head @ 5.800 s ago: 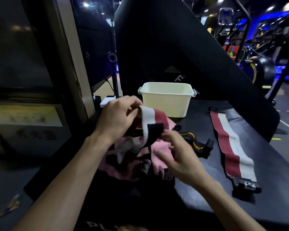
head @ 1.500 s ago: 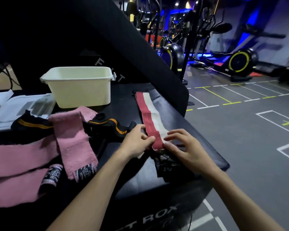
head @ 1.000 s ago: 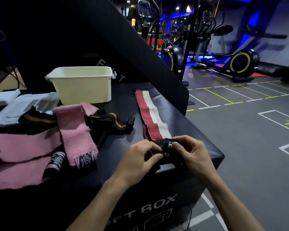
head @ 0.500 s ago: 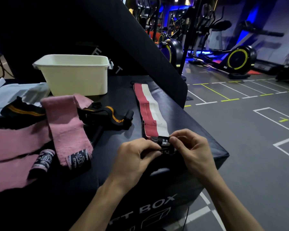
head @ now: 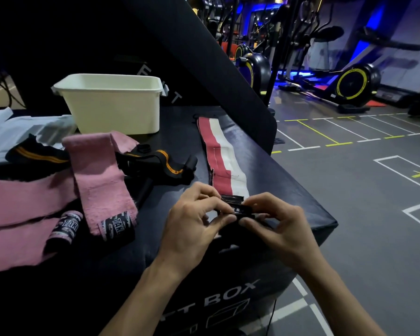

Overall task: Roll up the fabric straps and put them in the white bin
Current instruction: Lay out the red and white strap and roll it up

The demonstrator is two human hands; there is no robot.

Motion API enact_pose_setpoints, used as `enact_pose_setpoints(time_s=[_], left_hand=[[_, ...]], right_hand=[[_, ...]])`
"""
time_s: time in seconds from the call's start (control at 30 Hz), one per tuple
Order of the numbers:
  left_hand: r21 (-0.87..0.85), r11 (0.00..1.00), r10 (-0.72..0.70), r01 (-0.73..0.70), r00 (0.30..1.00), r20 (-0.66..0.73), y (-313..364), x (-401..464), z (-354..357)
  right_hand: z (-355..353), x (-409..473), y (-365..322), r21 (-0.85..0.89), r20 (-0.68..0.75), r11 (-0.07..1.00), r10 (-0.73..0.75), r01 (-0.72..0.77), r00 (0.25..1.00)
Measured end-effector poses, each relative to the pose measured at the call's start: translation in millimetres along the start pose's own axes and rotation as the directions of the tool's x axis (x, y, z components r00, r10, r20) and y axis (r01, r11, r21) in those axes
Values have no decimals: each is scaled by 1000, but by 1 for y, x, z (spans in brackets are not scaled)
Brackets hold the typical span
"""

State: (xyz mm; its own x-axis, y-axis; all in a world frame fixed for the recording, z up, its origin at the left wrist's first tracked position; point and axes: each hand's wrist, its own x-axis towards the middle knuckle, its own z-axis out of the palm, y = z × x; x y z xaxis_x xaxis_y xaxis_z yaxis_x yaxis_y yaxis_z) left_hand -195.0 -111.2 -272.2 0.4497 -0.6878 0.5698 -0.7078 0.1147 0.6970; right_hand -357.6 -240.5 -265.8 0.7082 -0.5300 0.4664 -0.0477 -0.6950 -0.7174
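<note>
Red-and-white strap (head: 224, 161): both hands, left (head: 194, 229) and right (head: 280, 226), pinch its black near end, fingers curled tight.

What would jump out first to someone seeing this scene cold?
Two bare hands, left hand and right hand, pinch the black near end of a red and white strap lying along a black box. Pink straps sprawl to the left, with a white bin behind them.

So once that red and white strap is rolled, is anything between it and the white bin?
Nothing visible. The strap lies straight on bare box top toward the bin. Both hands already pinch its black end; the other straps lie left.
</note>
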Motion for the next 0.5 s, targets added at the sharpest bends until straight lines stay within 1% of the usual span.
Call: enact_pose_setpoints(time_s=[0.1, 0.23, 0.33, 0.5], left_hand=[[-85, 996, -29, 33, 999, 45, 1, 0, 0], [-115, 978, -166, 172, 984, 61, 4, 0, -1], [-80, 975, -202, 206, 978, 54, 7, -1, -2], [-15, 979, -201, 202, 978, 58, 7, -2, -1]], right_hand=[[1, 0, 0, 3, -26, 1000, -12, 12, 1000], [0, -1, -2, 43, -13, 999, 5, -5, 1000], [1, 0, -2, 28, -43, 999, -16, 17, 999], [6, 2, -1, 0, -83, 1000, -26, 26, 996]])
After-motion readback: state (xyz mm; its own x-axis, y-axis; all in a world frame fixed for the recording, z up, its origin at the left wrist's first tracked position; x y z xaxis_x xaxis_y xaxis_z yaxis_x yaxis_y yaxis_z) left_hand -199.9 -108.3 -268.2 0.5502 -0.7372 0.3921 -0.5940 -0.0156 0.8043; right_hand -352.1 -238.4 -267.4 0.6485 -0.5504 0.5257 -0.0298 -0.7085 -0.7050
